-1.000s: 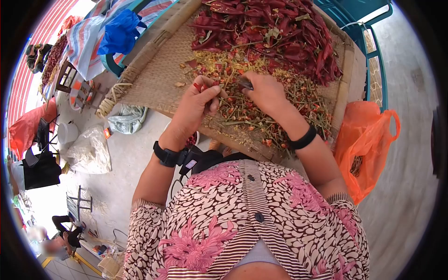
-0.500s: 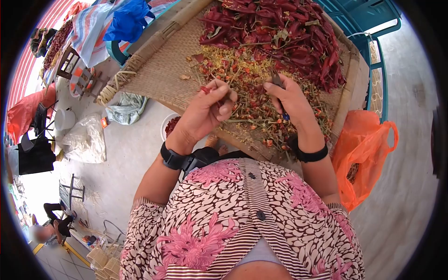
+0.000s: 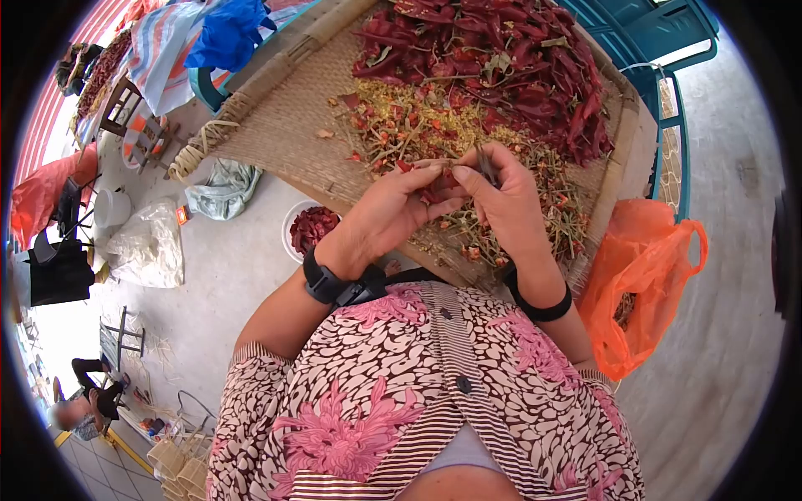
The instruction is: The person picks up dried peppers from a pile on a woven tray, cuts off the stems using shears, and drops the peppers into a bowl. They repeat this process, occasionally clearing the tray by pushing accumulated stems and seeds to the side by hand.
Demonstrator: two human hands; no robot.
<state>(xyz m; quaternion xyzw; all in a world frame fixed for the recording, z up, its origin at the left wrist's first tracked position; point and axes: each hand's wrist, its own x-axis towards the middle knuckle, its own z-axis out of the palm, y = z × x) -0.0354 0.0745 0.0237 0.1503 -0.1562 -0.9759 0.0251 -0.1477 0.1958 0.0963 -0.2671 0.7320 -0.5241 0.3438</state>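
Note:
My left hand (image 3: 388, 209) is closed on a dried red chili (image 3: 430, 194), which shows between the fingers. Against it, my right hand (image 3: 511, 200) grips a dark pair of scissors (image 3: 485, 165); its blades show by the index finger and its handles are hidden in the palm. The fingertips of both hands meet at the chili's end. Below the hands spreads a woven tray (image 3: 280, 125). On it lie a heap of dried red chilies (image 3: 518, 63) at the far side, yellow seeds (image 3: 405, 94) and cut stems (image 3: 561, 219).
A white bowl (image 3: 288, 242) of red chili pieces stands lower left of the tray. An orange plastic bag (image 3: 639, 267) hangs or stands at the right, near teal chairs (image 3: 668, 42). Plastic bags (image 3: 150, 250) lie on the floor leftward. A person (image 3: 88, 405) sits far left.
My hands have come together from apart: the left moved right and the right moved slightly left. More of the white bowl shows now.

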